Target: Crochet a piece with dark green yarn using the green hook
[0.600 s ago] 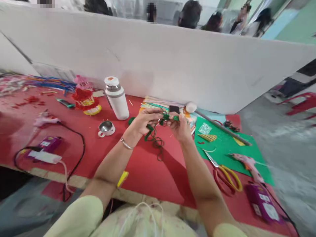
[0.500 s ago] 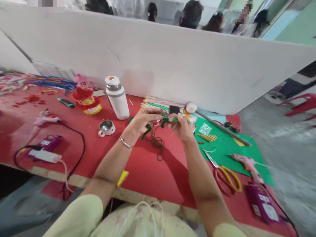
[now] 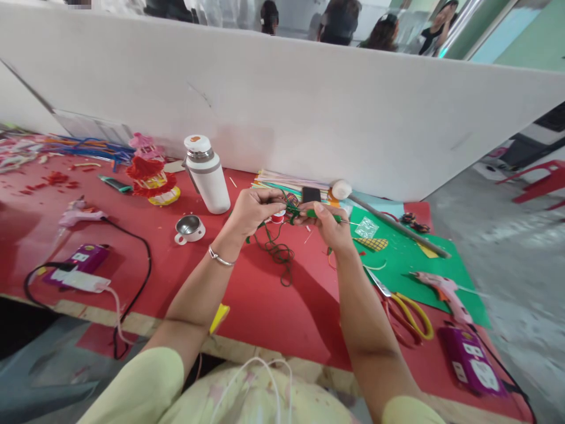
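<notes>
My left hand (image 3: pixel 256 211) pinches a small piece of dark green crochet work (image 3: pixel 293 211) between thumb and fingers. Gripped in my right hand (image 3: pixel 329 227) is a green-handled crochet hook (image 3: pixel 338 218), whose thin metal end sticks out to the right; its other end is at the green work, partly hidden by fingers. Both hands are close together above the red table. Loose dark green yarn (image 3: pixel 279 253) hangs from the work and lies in loops below. Just behind the fingers, a small red-and-white spool (image 3: pixel 278 217) is partly covered.
A white thermos (image 3: pixel 207 176) and metal cup (image 3: pixel 189 228) stand left on the red table (image 3: pixel 273 318). To the right are scissors (image 3: pixel 404 312), a pink glue gun (image 3: pixel 445 291) and a green sheet (image 3: pixel 401 259). Another glue gun (image 3: pixel 82 215) with cords lies far left. A white partition (image 3: pixel 282 112) rises behind.
The hook in my right hand has turned, so its metal end now shows past the hand on the right. My hands stay together at the green work; the view shifted slightly.
</notes>
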Demonstrator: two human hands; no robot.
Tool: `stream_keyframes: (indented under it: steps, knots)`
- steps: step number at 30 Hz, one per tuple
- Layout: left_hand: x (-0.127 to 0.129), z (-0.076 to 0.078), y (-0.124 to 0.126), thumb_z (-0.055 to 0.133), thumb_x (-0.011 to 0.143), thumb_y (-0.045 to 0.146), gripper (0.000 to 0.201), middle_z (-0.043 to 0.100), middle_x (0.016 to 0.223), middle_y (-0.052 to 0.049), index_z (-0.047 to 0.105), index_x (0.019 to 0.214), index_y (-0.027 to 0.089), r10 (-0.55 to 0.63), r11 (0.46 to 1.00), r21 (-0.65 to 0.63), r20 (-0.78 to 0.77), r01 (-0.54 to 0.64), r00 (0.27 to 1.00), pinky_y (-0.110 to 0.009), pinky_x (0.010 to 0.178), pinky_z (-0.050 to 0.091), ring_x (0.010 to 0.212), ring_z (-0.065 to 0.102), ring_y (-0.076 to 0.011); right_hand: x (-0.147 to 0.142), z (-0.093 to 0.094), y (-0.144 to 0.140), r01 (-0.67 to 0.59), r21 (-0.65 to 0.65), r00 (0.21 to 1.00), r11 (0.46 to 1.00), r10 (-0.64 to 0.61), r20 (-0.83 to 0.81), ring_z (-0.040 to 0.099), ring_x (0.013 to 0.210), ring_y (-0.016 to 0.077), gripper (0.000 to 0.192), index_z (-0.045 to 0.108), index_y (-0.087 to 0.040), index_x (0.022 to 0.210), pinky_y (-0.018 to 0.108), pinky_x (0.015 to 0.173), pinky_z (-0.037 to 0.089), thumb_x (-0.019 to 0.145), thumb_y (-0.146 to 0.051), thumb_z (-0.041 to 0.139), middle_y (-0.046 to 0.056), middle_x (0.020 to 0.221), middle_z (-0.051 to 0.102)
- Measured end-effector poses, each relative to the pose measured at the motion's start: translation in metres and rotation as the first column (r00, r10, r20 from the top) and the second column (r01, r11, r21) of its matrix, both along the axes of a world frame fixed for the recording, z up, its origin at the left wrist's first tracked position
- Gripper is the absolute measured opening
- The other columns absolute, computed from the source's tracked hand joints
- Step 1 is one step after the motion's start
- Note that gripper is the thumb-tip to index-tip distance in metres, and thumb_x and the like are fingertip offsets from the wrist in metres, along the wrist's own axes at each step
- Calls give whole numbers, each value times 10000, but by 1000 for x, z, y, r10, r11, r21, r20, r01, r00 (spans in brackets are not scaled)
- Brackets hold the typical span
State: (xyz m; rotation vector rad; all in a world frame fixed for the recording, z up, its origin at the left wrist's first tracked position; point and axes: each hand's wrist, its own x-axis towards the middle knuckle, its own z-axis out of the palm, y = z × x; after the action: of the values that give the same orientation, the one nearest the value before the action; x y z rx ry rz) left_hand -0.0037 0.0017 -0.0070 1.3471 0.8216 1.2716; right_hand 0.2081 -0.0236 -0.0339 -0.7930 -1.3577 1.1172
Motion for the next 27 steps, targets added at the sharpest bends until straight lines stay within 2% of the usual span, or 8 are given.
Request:
stream_keyframes:
  steps: [4,7,9,11,14,17,23,27]
  knots:
    - [5,-1,-2,833,653,167,263,745,753,-30,828,915,147,174,980,111,-78,-165,982,-240,632,497,661,639,-120,-5,7,-5,114,246,958,962,-173,230,777,850,221,367,795,-222,904,363,734,678,1005,-490,565,74,955,794]
    - [12,-1,-5,813,660,141,276,735,737,-7,824,936,150,285,953,133,-88,-272,955,-231,650,498,674,635,-113,-13,5,-8,153,562,829,813,-415,375,754,1016,231,298,774,-212,935,404,920,644,1030,-377,545,98,1064,785]
    - [17,-1,-7,835,630,139,310,718,719,7,817,939,146,284,956,69,8,-284,959,-213,618,478,645,611,-95,-19,0,-8,141,685,750,714,-529,397,735,1098,238,207,751,-212,1045,423,998,614,1020,-316,574,117,1143,768]
    - [20,0,-9,871,596,158,344,671,656,25,808,933,138,208,978,-66,152,-200,966,-191,539,422,552,539,-63,-22,-5,-9,154,757,703,635,-609,368,724,1133,245,182,723,-217,1131,425,1021,601,1000,-277,611,130,1189,751]
    - [17,4,-10,902,582,198,355,632,615,22,798,913,121,-10,958,-272,302,96,953,-176,441,293,439,380,-12,-21,-9,-10,185,812,700,554,-654,287,721,1129,254,227,705,-240,1194,425,1016,599,974,-268,659,124,1204,743]
    - [7,7,-7,902,577,185,364,641,632,2,802,919,109,-206,892,-329,317,311,926,-173,427,245,423,335,7,-11,-4,-9,128,776,761,617,-563,322,727,1109,246,198,734,-269,1154,410,983,609,966,-290,674,95,1186,752]
    - [-7,2,4,871,584,154,244,645,598,-8,810,815,108,-164,967,-179,105,181,981,-198,429,261,444,420,-30,7,21,-11,-40,544,833,838,-273,481,740,1039,201,187,799,-250,1017,369,944,607,1001,-304,621,69,1138,776]
    - [-10,-1,6,880,600,181,213,664,604,-16,814,794,121,-219,956,-179,91,233,971,-212,450,304,462,451,-46,13,28,-16,-40,285,914,958,-80,397,754,961,204,296,822,-230,923,347,857,638,1002,-414,603,68,1062,793]
